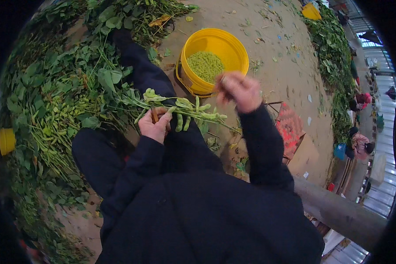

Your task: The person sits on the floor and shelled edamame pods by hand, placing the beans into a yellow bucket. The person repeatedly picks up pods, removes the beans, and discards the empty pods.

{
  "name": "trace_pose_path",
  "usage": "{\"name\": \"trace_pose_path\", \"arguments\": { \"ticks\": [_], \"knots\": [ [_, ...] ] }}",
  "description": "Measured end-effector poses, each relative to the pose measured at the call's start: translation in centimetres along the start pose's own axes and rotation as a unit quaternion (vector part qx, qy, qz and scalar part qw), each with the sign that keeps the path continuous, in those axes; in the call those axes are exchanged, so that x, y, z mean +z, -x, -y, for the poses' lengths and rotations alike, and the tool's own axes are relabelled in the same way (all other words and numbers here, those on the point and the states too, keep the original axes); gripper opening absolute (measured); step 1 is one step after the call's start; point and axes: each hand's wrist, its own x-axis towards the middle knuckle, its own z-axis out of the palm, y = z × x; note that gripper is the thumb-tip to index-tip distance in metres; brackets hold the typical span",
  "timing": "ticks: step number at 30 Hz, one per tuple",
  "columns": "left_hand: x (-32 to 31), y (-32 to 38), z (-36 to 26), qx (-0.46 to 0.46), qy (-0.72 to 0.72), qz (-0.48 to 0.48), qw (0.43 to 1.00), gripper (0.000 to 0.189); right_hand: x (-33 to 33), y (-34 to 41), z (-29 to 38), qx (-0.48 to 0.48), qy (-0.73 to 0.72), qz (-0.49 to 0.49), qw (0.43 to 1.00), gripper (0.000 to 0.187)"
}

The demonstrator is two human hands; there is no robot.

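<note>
My left hand [155,125] is closed around a leafy green bean stalk [201,114] that bears several plump pods. A brown strip, perhaps a band or tool, shows at its fingers. The stalk lies across above my dark-trousered leg. My right hand [239,90] is blurred and raised at the near rim of a yellow bucket [232,49]; whether its fingers hold anything is unclear. Inside the bucket lies a heap of green pods [205,66].
Piled bean plants [62,109] cover the ground on the left. A red patterned object [288,128] and cardboard [303,155] lie at right, near a thick pole [340,211]. More plants [330,59], a blue container [340,150] and people [361,143] are farther right.
</note>
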Motion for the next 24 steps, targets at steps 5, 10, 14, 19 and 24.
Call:
{"name": "trace_pose_path", "arguments": {
  "ticks": [5, 10, 14, 19, 24],
  "knots": [
    [0.1, 0.2, -0.5, 0.026, 0.023, 0.017, 0.999, 0.008, 9.7, 4.9, -3.5, 0.129, -0.117, 0.024, 0.984, 0.028],
    [-0.3, 0.3, -1.3, 0.185, -0.17, -0.031, 0.968, 0.008, 12.1, 3.9, -7.1, 0.174, -0.173, -0.1, 0.964, 0.03],
    [0.6, 1.4, -2.3, 0.252, -0.228, -0.034, 0.94, 0.006, 11.8, 3.1, -8.2, 0.143, -0.177, -0.104, 0.968, 0.024],
    [0.8, 1.6, -1.6, 0.29, -0.221, 0.018, 0.931, 0.007, 12.3, 2.9, -8.2, 0.153, -0.338, -0.157, 0.915, 0.026],
    [0.8, 1.8, -1.6, 0.277, -0.221, 0.024, 0.935, 0.008, 12.7, 3.0, -9.2, 0.215, -0.389, -0.214, 0.87, 0.02]
  ]
}}
